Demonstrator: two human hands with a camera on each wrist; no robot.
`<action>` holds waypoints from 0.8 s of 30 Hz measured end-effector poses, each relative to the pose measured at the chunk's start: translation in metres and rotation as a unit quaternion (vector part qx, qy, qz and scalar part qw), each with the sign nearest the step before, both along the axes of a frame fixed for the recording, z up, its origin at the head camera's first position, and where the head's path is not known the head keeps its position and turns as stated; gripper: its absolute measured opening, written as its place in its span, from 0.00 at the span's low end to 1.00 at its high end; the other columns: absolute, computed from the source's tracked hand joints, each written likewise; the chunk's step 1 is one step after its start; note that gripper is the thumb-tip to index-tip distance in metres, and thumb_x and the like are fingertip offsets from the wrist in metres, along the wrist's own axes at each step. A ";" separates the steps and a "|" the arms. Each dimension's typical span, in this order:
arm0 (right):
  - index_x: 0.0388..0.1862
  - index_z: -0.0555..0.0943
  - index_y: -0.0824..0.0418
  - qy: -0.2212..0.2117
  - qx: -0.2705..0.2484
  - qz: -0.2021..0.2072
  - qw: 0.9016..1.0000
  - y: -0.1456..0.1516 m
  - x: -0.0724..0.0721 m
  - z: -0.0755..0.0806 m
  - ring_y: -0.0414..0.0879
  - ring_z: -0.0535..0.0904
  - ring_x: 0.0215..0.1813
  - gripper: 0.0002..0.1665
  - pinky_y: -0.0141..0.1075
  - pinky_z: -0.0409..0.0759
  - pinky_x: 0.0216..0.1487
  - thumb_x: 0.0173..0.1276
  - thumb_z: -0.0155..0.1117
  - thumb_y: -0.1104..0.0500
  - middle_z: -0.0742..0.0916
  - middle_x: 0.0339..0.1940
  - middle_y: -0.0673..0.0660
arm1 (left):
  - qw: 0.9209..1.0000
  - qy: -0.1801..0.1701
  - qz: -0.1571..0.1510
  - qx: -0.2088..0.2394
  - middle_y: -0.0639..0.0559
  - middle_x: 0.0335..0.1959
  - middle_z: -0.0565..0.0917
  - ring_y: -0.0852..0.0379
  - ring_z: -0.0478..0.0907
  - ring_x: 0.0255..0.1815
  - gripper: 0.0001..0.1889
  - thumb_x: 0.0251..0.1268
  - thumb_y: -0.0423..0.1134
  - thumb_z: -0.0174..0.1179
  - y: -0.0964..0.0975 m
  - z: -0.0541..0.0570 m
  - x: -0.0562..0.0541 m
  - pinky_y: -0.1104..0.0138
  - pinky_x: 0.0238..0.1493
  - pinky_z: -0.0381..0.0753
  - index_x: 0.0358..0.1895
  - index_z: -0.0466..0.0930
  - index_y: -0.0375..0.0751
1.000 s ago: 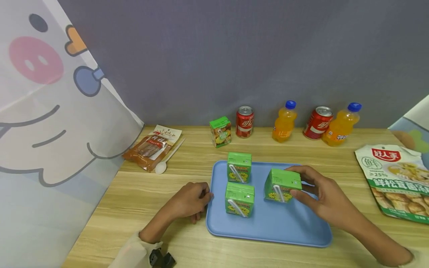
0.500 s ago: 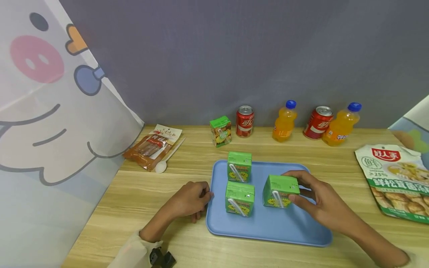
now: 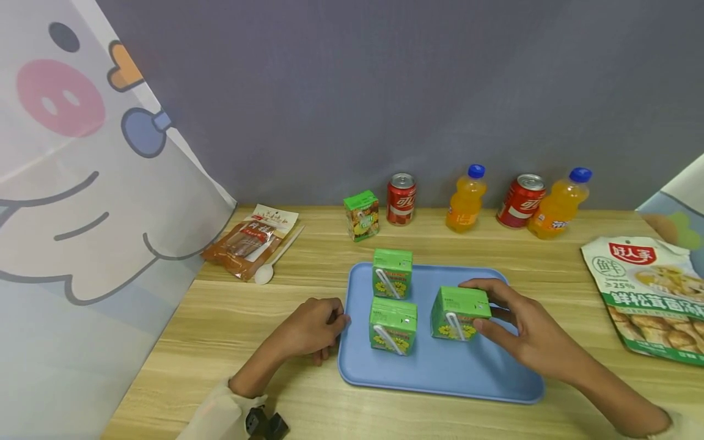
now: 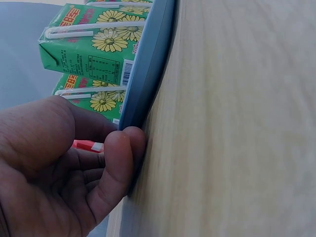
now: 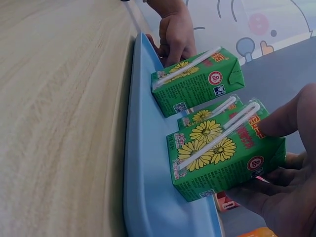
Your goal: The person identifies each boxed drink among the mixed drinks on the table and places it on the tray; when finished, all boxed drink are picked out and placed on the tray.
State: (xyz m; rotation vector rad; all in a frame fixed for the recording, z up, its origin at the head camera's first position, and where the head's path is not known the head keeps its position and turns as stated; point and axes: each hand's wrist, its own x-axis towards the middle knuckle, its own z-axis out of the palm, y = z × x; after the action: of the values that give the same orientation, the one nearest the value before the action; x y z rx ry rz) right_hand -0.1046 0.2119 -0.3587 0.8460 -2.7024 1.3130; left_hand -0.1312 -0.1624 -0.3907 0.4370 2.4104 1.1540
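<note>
My right hand (image 3: 530, 330) grips a green drink carton (image 3: 459, 315) by its right end, thumb in front and fingers behind. The carton stands upright on the right half of a blue tray (image 3: 440, 376). A white straw and yellow flowers show on its front in the right wrist view. Two matching cartons stand to its left on the tray, a nearer carton (image 3: 393, 327) and a farther carton (image 3: 392, 275). My left hand (image 3: 313, 327) pinches the tray's left rim between thumb and finger, as the left wrist view shows.
Along the back stand a brown-sided drink carton (image 3: 362, 216), a cola can (image 3: 401, 198), an orange soda bottle (image 3: 466, 198), a second can (image 3: 521, 201) and another bottle (image 3: 561, 205). A snack bag (image 3: 247, 244) and white spoon (image 3: 264, 274) lie left; a mushroom pouch (image 3: 649, 299) lies right.
My right hand has lowered the carton and drawn it slightly nearer, from tilted to upright on the tray. It has hardly moved in the last half second. My left hand stays at the rim.
</note>
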 end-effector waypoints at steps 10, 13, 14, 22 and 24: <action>0.72 0.69 0.55 0.019 -0.060 0.078 0.995 -0.004 -0.011 0.021 0.48 0.73 0.69 0.32 0.25 0.70 0.67 0.73 0.59 0.73 0.78 0.67 0.54 | 1.000 0.005 -0.004 -0.001 0.47 0.17 0.79 0.54 0.78 0.09 0.12 0.79 0.37 0.53 -0.001 0.000 0.000 0.59 0.10 0.81 0.32 0.76 0.38; 0.72 0.69 0.56 0.019 -0.064 0.083 0.994 -0.006 -0.022 0.031 0.49 0.73 0.69 0.30 0.26 0.67 0.69 0.74 0.57 0.72 0.78 0.67 0.54 | 1.000 0.004 -0.002 -0.003 0.47 0.17 0.79 0.54 0.78 0.09 0.12 0.79 0.37 0.53 -0.001 0.000 0.001 0.60 0.10 0.81 0.32 0.76 0.38; 0.72 0.69 0.56 0.020 -0.061 0.081 0.995 -0.006 -0.026 0.033 0.48 0.73 0.69 0.30 0.26 0.67 0.70 0.74 0.57 0.72 0.78 0.67 0.53 | 1.000 0.004 -0.001 -0.004 0.47 0.17 0.79 0.54 0.78 0.09 0.12 0.79 0.37 0.53 -0.001 0.001 0.000 0.60 0.10 0.81 0.32 0.76 0.38; 0.70 0.71 0.55 0.065 -0.047 0.090 0.993 -0.009 -0.068 0.056 0.47 0.71 0.71 0.31 0.29 0.66 0.72 0.71 0.62 0.72 0.77 0.68 0.52 | 1.000 -0.003 0.001 -0.007 0.47 0.18 0.79 0.54 0.78 0.09 0.13 0.79 0.38 0.53 0.000 0.000 0.000 0.58 0.11 0.81 0.32 0.76 0.38; 0.70 0.71 0.54 0.070 -0.040 0.085 0.993 -0.011 -0.080 0.060 0.46 0.71 0.71 0.30 0.28 0.66 0.71 0.72 0.63 0.70 0.78 0.68 0.51 | 1.000 0.000 0.001 -0.008 0.47 0.18 0.79 0.54 0.78 0.09 0.13 0.79 0.38 0.53 0.000 0.000 0.000 0.58 0.11 0.81 0.32 0.76 0.38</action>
State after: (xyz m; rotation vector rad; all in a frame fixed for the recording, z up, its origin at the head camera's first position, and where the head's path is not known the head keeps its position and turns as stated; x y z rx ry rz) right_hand -0.1841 0.2010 -0.2984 1.1361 -2.5022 1.3260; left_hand -0.1315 -0.1623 -0.3904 0.4299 2.4182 1.1339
